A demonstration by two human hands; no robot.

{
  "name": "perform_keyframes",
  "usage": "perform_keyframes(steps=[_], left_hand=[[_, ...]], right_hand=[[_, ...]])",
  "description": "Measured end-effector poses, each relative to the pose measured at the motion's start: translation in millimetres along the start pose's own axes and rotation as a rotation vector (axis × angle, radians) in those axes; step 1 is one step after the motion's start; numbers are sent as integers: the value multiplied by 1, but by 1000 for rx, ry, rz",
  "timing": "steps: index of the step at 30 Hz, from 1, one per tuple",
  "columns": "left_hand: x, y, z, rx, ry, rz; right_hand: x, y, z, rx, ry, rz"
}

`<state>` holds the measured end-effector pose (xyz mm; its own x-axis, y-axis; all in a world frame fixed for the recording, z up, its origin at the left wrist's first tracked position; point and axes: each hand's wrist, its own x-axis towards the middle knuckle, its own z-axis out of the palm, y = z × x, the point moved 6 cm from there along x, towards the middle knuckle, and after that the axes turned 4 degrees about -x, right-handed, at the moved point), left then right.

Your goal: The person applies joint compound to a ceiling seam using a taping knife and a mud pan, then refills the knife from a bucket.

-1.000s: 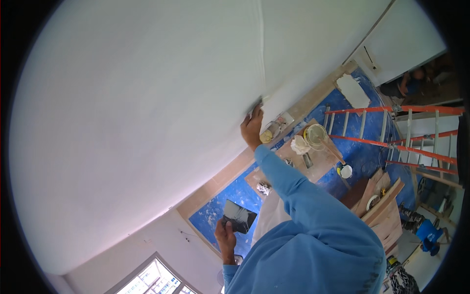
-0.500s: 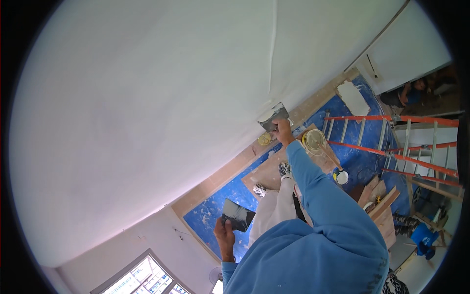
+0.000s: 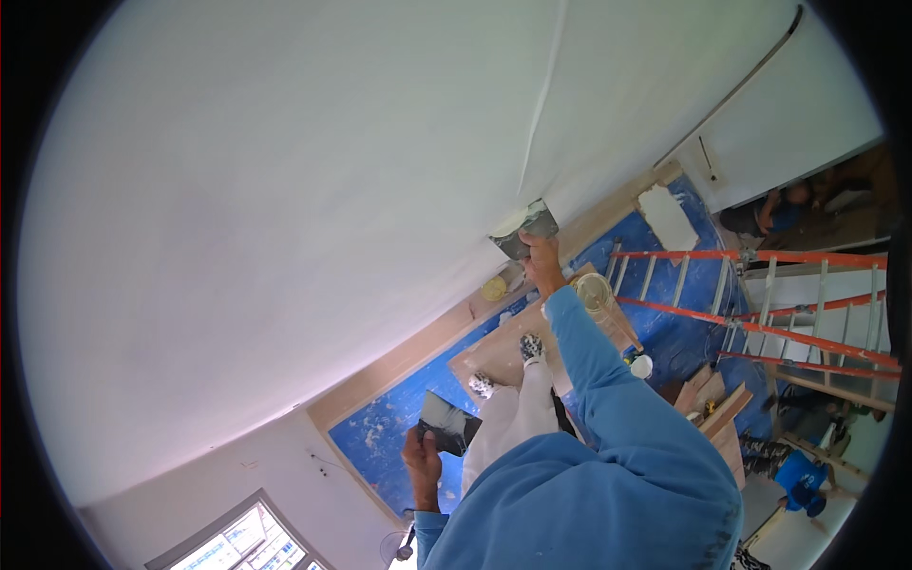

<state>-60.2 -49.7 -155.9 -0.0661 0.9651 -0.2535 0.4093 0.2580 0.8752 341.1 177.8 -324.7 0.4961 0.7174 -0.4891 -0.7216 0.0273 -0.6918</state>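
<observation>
My right hand [image 3: 541, 262] grips a wide drywall knife [image 3: 538, 224] and holds its blade at the white wall [image 3: 285, 237]. Pale compound coats part of that blade. A thin raised line of compound [image 3: 542, 100] runs up the wall from just above it. Low on the left, my left hand [image 3: 422, 464] is closed on a second, dark flat scraper [image 3: 448, 420]; white material is smeared across its face. This one is held away from the wall, in front of my legs.
Blue sheeting [image 3: 380, 437] and a brown board [image 3: 499, 351] cover the floor under my feet. A bucket [image 3: 594, 293] stands by my right arm. Orange ladders [image 3: 750, 256] lean at the right, near wood planks [image 3: 727, 413]. Another person [image 3: 796, 475] is at the lower right.
The view has shifted slightly, so the floor things sit further left. My right hand's knife stays near the lower end of the compound line, its blade tilted a little differently. Both hands keep their holds.
</observation>
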Motion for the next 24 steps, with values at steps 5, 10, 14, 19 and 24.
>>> perform_keyframes(steps=[5, 10, 14, 19, 24], left_hand=[[5, -14, 1, -9, -21, 29], [6, -13, -4, -68, -13, 74], [8, -28, -1, -276, -27, -33], [17, -43, -4, -321, -138, -113], [24, -50, -1, -326, -139, -16]], right_hand=[[-25, -43, 29, 92, -149, -116], [-59, -97, 56, -16, -180, -160], [-85, -145, 85, -20, -255, -318], [-123, -191, 124, -95, -269, -403], [-143, -230, 144, -151, -291, -451]])
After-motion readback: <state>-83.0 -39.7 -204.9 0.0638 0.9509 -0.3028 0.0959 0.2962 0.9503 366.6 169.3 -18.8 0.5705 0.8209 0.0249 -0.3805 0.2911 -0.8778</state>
